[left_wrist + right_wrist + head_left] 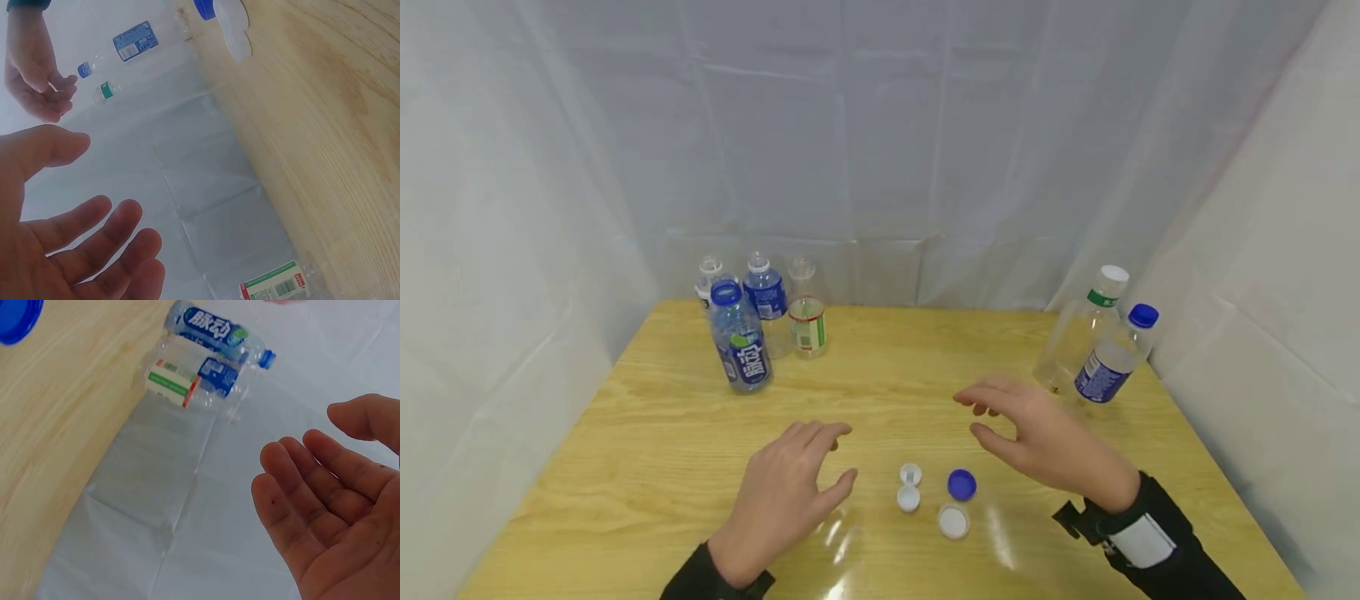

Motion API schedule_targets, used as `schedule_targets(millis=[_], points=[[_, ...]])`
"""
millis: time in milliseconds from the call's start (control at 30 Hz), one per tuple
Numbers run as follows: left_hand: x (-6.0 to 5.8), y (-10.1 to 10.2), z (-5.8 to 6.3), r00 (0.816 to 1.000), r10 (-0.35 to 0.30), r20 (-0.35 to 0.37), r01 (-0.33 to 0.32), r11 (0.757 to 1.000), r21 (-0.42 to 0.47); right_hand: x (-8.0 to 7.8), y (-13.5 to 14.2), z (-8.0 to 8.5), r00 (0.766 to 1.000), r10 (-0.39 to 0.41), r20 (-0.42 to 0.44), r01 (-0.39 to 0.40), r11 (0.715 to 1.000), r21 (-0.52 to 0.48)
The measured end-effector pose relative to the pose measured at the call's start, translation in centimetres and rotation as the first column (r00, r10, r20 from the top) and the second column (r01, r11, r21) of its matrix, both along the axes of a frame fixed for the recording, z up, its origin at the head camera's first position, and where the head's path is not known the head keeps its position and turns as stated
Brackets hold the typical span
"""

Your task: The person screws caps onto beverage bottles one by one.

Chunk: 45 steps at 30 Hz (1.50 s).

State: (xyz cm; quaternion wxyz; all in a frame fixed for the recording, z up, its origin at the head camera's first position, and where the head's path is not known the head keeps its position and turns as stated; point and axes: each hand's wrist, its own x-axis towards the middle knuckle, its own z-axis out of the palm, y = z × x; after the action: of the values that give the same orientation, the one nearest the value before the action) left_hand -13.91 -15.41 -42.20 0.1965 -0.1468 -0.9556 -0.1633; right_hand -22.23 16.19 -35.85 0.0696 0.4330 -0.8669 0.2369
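Observation:
My left hand (786, 492) hovers over the front of the table with relaxed, spread fingers and holds nothing. To its right lie two small white caps (910, 475), a blue cap (962, 484) and a larger white cap (953, 522). My right hand (1030, 429) hangs above and to the right of these caps, its fingers loosely bent around nothing. Behind that hand stand a clear bottle with a white cap (1078, 333) and a bottle with a blue cap (1112, 358). In the left wrist view, the left palm and fingers (115, 231) are bare.
At the back left stands a group of uncapped bottles: a blue-tinted bottle (742, 342) in front, a blue-labelled bottle (766, 292), a bottle with a green and cream label (807, 321), and another partly hidden. White sheeting (880, 150) surrounds the wooden table (895, 358) at the back and sides.

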Motion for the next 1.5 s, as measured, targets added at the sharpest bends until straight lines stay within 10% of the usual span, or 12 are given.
schedule_targets(millis=[767, 1067, 1267, 1500], points=[[0.2, 0.4, -0.3, 0.999, -0.035, -0.004, 0.035, 0.999, 0.034, 1.2, -3.5, -4.3, 0.973, 0.182, 0.145, -0.177, 0.983, -0.042], [0.2, -1.0, 0.5, 0.995, 0.043, -0.086, -0.038, 0.998, 0.059, 1.3, -3.7, -4.9, 0.966, 0.163, 0.199, -0.160, 0.987, -0.033], [-0.8, -3.4, 2.7, 0.954, 0.164, -0.251, -0.132, 0.981, 0.138, 1.3, -3.8, -5.0, 0.964, 0.146, 0.221, -0.146, 0.989, -0.015], [-3.0, -7.9, 6.4, 0.852, 0.284, -0.439, -0.196, 0.952, 0.236, 1.0, -3.7, -5.3, 0.966, 0.124, 0.228, -0.130, 0.992, 0.007]])
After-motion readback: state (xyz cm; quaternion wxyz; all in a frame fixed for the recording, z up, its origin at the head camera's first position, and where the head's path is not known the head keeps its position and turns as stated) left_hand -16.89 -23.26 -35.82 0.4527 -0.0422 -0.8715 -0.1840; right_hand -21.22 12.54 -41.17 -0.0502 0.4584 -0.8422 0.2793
